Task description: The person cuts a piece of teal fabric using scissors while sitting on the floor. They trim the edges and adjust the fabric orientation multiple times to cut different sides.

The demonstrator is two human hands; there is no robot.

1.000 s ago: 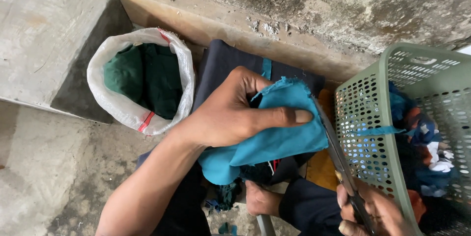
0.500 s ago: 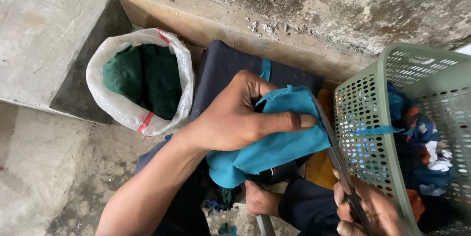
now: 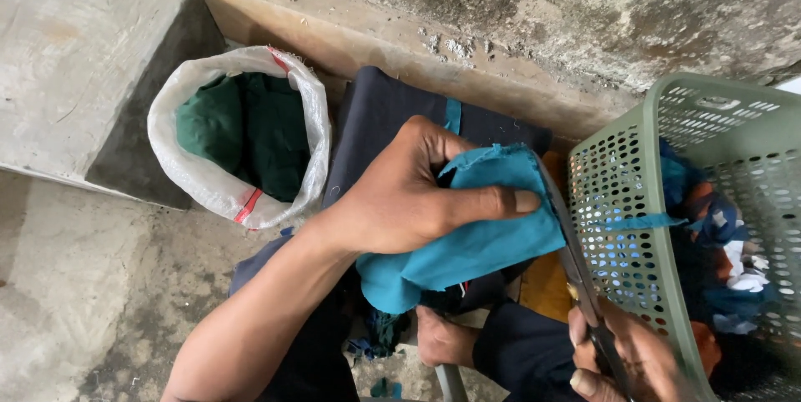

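Two hands at work. Left hand (image 3: 409,197), fingers clenched on a folded teal cloth piece (image 3: 476,239) held above dark clothing. Right hand (image 3: 626,360), cut off at the frame's bottom, fingers grasping dark metal scissors (image 3: 576,264) against the cloth's edge. Pale green perforated plastic basket (image 3: 634,268) partly hides fabric scraps; white woven sack (image 3: 221,189) holds green cloth.

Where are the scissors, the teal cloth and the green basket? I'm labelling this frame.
scissors (image 3: 569,253), head view, on the blade beside the cloth edge.
teal cloth (image 3: 480,247), head view, on the folded middle below the thumb.
green basket (image 3: 622,202), head view, on its perforated side wall.
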